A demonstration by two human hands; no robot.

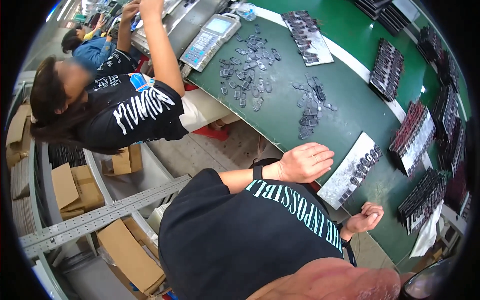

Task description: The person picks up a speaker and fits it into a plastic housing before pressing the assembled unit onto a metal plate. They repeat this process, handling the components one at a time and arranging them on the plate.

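Observation:
My left hand hovers at the near table edge, its fingers stretched out side by side and the wristband visible behind it. To its right lies a white board with a row of small dark frame-shaped parts along its far right side. Just beyond the board's near end is my right hand, its fingers curled in; whatever they may hold is hidden. Loose dark parts with small square frames lie in two groups on the green tabletop, a wide scatter and a tighter pile.
Loaded boards stand along the table's far side, with another white board at the back. A grey keypad device with a screen sits at the far left. A co-worker sits left; cardboard boxes lie behind a metal rail.

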